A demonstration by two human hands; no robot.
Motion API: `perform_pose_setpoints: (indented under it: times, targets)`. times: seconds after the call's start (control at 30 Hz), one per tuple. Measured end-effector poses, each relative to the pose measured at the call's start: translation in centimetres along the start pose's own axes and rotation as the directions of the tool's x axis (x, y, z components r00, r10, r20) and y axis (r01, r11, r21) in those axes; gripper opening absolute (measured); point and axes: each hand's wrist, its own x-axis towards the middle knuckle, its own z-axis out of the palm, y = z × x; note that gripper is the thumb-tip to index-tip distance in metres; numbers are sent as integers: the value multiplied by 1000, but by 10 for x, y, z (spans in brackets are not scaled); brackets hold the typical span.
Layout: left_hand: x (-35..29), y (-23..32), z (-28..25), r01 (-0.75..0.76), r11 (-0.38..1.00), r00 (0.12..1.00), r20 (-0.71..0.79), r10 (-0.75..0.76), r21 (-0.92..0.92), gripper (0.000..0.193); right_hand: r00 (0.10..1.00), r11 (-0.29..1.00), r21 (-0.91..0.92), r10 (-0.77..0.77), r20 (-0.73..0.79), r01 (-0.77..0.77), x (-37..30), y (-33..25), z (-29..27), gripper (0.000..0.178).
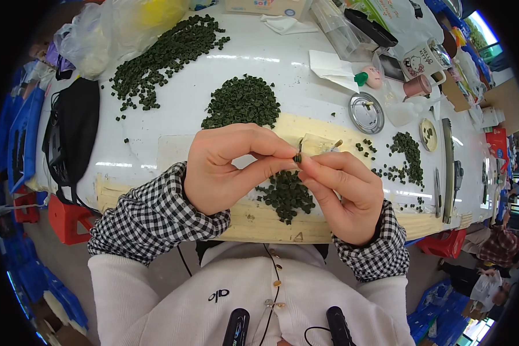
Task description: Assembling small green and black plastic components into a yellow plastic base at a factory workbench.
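My left hand (228,164) and my right hand (346,187) meet at the fingertips over the front of the table. Between them is a small dark green piece (297,158), pinched by thumb and forefinger of each hand. Its exact kind is too small to make out. Just below the fingertips lies a small heap of dark green pieces (286,196). A larger round heap of the same pieces (242,102) sits behind my left hand. Right behind the fingertips stands a small yellowish block (318,144), with a thin rod beside it.
A long heap of green pieces (161,57) spreads at the back left, near a black bag (75,138). To the right are a scattered heap (407,155), a round metal lid (366,113), a white mug (421,60) and tweezers (437,193). Red stools (66,220) stand below the table.
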Motion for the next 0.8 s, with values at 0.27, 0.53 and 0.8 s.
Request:
perform_pose_setpoints:
  times: [0.27, 0.53, 0.8]
  targets:
    - [1, 0, -1, -43, 996, 999, 13, 42, 79, 21, 998, 997, 50, 60, 9, -60, -1, 0, 0, 33]
    - [0, -1, -1, -35, 998, 999, 13, 34, 46, 22, 1000, 1000, -11, 1, -24, -1, 0, -2, 2, 34]
    - [0, -2, -1, -24, 999, 1000, 15, 23, 25, 23, 999, 999, -40, -23, -26, 22, 1, -4, 1, 34]
